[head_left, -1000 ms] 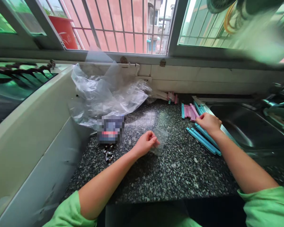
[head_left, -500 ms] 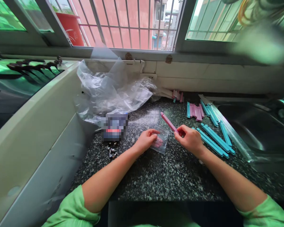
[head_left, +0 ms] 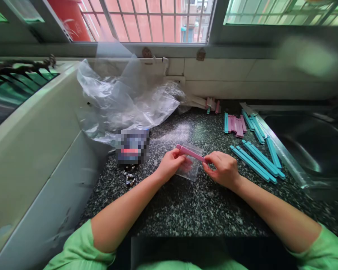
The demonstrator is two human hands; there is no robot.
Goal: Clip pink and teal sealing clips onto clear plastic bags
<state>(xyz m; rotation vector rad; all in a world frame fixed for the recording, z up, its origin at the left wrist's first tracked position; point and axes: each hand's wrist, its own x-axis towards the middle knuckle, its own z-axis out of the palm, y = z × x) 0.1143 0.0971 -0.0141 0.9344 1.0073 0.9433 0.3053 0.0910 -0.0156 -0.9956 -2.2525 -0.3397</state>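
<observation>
A long pink bag clip [head_left: 192,153] lies across the upper part of a small clear plastic bag [head_left: 188,173], with a strip of the bag showing above it. My left hand [head_left: 170,162] is closed on the bag and touches the clip's left end. My right hand [head_left: 222,168] pinches the clip's right end between thumb and fingers. Whether the clip is fastened around the bag I cannot tell. To the right lie several long blue bag clips [head_left: 263,158], and behind them a group of short pink clips [head_left: 236,125].
A large crumpled plastic bag [head_left: 124,101] stands at the back left. Before it lie a blurred dark packet [head_left: 132,147] and a small heap of shiny pieces [head_left: 130,176]. A metal sink [head_left: 295,142] borders the speckled countertop [head_left: 186,213] on the right.
My right hand has brought the pink clip left and down onto the small bag. The clip's far end has reached my left hand. The view has tilted slightly down.
</observation>
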